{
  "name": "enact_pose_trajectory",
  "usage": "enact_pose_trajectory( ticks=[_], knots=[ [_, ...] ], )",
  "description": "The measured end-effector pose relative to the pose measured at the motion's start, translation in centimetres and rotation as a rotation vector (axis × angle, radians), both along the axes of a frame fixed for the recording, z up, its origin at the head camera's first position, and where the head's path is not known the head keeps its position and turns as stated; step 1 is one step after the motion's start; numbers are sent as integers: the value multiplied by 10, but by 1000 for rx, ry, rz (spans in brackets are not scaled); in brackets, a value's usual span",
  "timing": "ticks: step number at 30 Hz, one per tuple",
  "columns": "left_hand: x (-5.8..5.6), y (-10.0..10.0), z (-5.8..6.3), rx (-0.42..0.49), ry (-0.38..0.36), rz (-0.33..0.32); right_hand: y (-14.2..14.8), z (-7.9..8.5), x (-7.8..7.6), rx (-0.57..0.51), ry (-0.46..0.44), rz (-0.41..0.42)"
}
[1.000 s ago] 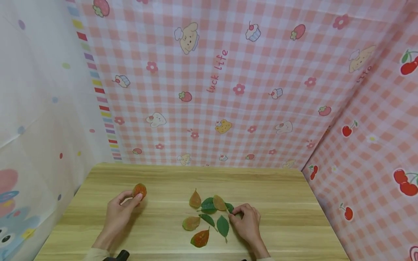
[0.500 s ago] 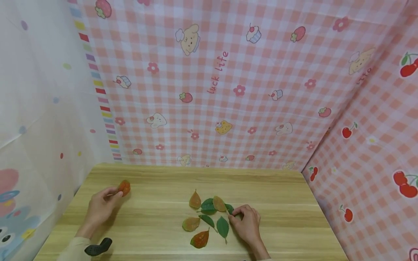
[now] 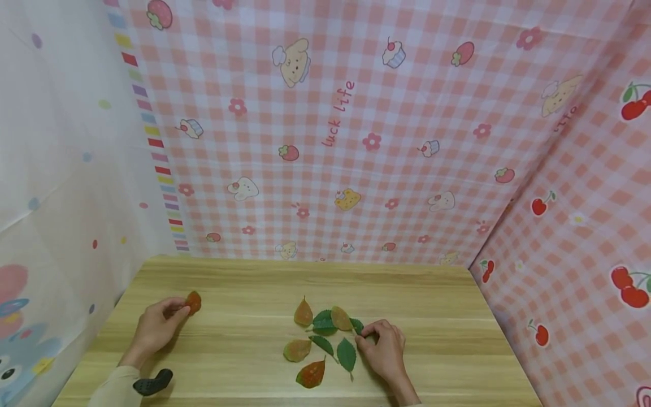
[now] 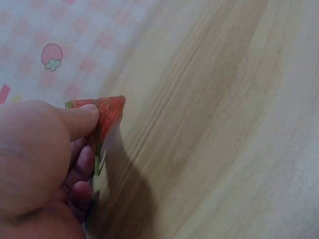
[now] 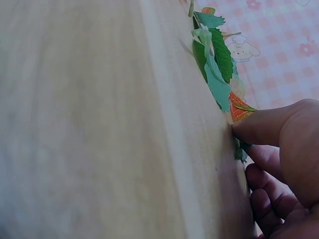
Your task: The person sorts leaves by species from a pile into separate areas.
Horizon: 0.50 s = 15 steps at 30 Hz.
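Observation:
My left hand [image 3: 155, 329] pinches a red-orange leaf [image 3: 193, 303] between thumb and fingers, over the left side of the table. In the left wrist view the leaf [image 4: 109, 113] is folded, its stem pointing down. My right hand [image 3: 385, 349] rests at the right end of a loose group of leaves, thumb and forefinger pinching at a leaf stem. Right there lie an orange-brown leaf [image 3: 341, 318] and, partly under it, a green leaf [image 3: 357, 325]. Seen from the right wrist, the thumb and fingers [image 5: 264, 127] meet beside a red-orange leaf [image 5: 240, 106] and a dark green one.
Around the middle lie more green leaves [image 3: 347, 355], two brownish leaves [image 3: 297, 350] and a red leaf [image 3: 311, 374]. Beside the left wrist is a black curved object [image 3: 153, 382]. Printed cloth walls [image 3: 325, 169] border the wooden table [image 3: 437, 288].
My left hand has moved left with the red-orange leaf, away from the group. In the last half second that leaf came slightly down and turned. My right hand and the other leaves stay put.

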<state>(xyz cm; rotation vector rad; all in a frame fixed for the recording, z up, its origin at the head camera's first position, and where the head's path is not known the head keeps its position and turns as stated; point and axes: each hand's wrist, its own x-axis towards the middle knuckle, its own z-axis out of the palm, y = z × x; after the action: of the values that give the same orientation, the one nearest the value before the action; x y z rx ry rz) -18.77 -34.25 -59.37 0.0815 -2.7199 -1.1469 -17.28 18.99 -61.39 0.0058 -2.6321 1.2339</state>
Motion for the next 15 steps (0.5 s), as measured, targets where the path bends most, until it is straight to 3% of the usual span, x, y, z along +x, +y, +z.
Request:
enact_pose_trajectory(
  ticks=[10, 15],
  knots=[
    [1, -8, -5, -7, -9, -7, -2, 1, 3, -2, 82, -31],
    [1, -9, -5, -7, -40, -4, 1, 7, 2, -80, -19, -65]
  ],
)
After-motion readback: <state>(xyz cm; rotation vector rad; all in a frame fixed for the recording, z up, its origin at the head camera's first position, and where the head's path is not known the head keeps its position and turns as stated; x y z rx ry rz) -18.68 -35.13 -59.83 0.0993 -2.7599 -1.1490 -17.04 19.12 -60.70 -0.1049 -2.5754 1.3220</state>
